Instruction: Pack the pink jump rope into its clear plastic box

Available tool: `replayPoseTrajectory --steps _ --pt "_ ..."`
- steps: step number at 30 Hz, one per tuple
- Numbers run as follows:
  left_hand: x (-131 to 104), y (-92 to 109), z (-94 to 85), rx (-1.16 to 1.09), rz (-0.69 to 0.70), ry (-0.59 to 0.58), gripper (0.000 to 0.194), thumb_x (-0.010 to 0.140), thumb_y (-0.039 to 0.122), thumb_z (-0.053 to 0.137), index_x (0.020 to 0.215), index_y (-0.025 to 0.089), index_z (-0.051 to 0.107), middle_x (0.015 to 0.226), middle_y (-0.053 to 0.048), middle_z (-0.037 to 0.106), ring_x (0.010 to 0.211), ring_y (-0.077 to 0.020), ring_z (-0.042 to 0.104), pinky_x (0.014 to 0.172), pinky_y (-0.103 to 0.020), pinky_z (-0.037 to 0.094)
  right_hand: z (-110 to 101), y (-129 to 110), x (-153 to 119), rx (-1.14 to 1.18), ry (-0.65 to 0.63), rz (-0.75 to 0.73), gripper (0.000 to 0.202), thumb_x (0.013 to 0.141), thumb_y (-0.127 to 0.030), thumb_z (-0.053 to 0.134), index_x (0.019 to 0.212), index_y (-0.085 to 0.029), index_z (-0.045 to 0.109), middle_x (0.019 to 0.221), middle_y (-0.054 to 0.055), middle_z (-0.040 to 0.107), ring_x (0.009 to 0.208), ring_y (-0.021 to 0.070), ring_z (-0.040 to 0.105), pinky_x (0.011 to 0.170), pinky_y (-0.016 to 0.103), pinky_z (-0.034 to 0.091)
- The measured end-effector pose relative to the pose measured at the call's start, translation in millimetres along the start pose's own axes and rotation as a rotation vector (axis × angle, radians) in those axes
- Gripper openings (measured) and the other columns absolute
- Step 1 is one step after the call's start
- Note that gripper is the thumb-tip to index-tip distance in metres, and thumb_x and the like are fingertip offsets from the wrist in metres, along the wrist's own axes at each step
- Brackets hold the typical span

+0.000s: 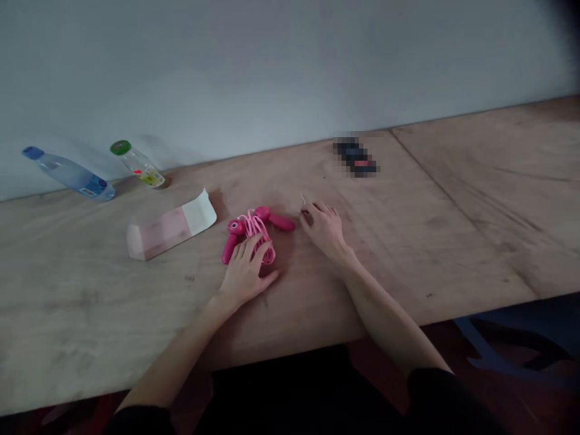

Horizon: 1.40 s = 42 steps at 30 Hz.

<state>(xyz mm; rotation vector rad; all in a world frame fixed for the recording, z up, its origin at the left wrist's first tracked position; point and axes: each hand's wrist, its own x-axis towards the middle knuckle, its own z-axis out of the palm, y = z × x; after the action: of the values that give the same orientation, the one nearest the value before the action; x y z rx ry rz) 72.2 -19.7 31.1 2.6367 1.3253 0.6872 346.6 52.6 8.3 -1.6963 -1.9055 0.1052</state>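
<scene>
Head view: one bright-pink jump rope [258,228], plastic-handled, cord bundled, on the brown wooden table [385,241]. My left hand [244,270]: palm down, fingers spread loosely over the coils. My right hand [325,231]: angled inward, fingers curled beside a thin white tie [303,198]; grip, I cannot tell.

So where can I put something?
Bare brown wooden table lies right of the right hand and between the pink-and-white packet and near edge. It's crowded where the left hand touches the coiled pink skipping rope, and back left by a clear blue-capped bottle and green-lidded jar.
</scene>
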Motion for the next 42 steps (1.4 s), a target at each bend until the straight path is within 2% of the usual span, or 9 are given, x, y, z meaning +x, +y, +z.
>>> replayPoseTrajectory --steps 3,9,14,16,20,26,32,35,42 --pt "-3.6 -11.5 -13.1 -0.022 0.010 0.016 0.070 0.098 0.052 0.073 0.156 0.021 0.050 0.159 -0.021 0.057 0.147 -0.0403 0.055 0.119 -0.059 0.048 0.8 -0.8 -1.1 0.014 -0.042 -0.009 0.023 0.100 -0.025 0.056 0.108 -0.022 0.077 0.112 0.015 0.076 0.104 0.0325 0.069 0.093 0.047 0.052" --pt "-6.7 -42.2 -18.3 0.034 -0.030 0.099 0.036 0.105 0.040 0.066 0.138 0.026 0.066 0.138 -0.013 0.073 0.136 -0.0348 0.064 0.118 -0.057 0.048 0.2 -19.1 -6.4 0.188 0.023 -0.124 0.030 0.107 -0.028 0.052 0.125 -0.020 0.075 0.125 0.016 0.075 0.117 0.0316 0.069 0.106 0.050 0.054" --pt "-13.2 -55.2 -9.0 0.084 -0.042 0.121 0.020 0.103 0.032 0.067 0.119 0.023 0.076 0.134 -0.013 0.074 0.135 -0.0374 0.062 0.113 -0.060 0.051 8.9 -40.3 -18.5 0.311 -0.079 -0.259 0.039 0.107 -0.025 0.055 0.143 -0.023 0.069 0.159 0.019 0.055 0.128 0.0302 0.067 0.112 0.051 0.055" --pt "-16.3 -58.3 -5.5 0.089 -0.089 0.125 0.022 0.103 0.028 0.065 0.120 0.022 0.077 0.135 -0.014 0.072 0.133 -0.0365 0.061 0.111 -0.058 0.053 14.8 -43.5 -21.2 0.356 -0.082 -0.269 0.039 0.106 -0.021 0.055 0.141 -0.024 0.071 0.157 0.018 0.057 0.126 0.0289 0.069 0.113 0.050 0.055" --pt "-21.7 -62.4 -0.5 0.112 -0.185 0.171 0.035 0.099 0.014 0.059 0.129 0.019 0.076 0.132 -0.016 0.069 0.125 -0.0341 0.062 0.108 -0.052 0.057 23.4 -43.3 -22.9 0.313 -0.026 -0.231 0.038 0.098 -0.019 0.063 0.133 -0.027 0.076 0.126 0.013 0.074 0.117 0.0315 0.071 0.106 0.052 0.059" --pt "-26.5 -59.1 2.8 0.226 -0.283 0.217 0.036 0.095 0.010 0.058 0.122 0.019 0.080 0.128 -0.017 0.069 0.111 -0.0348 0.063 0.095 -0.052 0.059 18.7 -42.9 -27.0 0.194 0.073 -0.038 0.035 0.089 -0.025 0.070 0.123 -0.026 0.079 0.104 0.011 0.072 0.096 0.0293 0.071 0.088 0.044 0.063" --pt "-22.3 -47.9 -2.9 0.122 -0.254 0.280 0.033 0.104 0.031 0.064 0.133 0.021 0.074 0.127 -0.016 0.070 0.111 -0.0321 0.067 0.093 -0.047 0.060 13.6 -47.6 -30.3 0.152 0.086 0.023 0.042 0.087 -0.024 0.072 0.128 -0.028 0.076 0.134 0.014 0.068 0.115 0.0352 0.072 0.095 0.050 0.064" --pt "-22.0 -49.1 -4.6 -0.018 -0.224 0.320 0.029 0.107 0.031 0.061 0.132 0.024 0.073 0.124 -0.012 0.072 0.110 -0.0278 0.071 0.097 -0.044 0.061 18.3 -46.2 -32.1 0.163 0.065 -0.005 0.041 0.087 -0.022 0.072 0.128 -0.027 0.076 0.137 0.016 0.066 0.119 0.0367 0.071 0.098 0.052 0.064" --pt "-25.0 -58.3 -1.2 -0.157 -0.392 0.359 0.030 0.106 0.044 0.062 0.126 0.023 0.072 0.119 -0.011 0.074 0.105 -0.0247 0.076 0.096 -0.041 0.064 23.3 -42.4 -29.5 0.170 0.128 -0.186 0.035 0.094 -0.018 0.067 0.127 -0.025 0.074 0.139 0.016 0.070 0.131 0.0377 0.065 0.108 0.058 0.058"
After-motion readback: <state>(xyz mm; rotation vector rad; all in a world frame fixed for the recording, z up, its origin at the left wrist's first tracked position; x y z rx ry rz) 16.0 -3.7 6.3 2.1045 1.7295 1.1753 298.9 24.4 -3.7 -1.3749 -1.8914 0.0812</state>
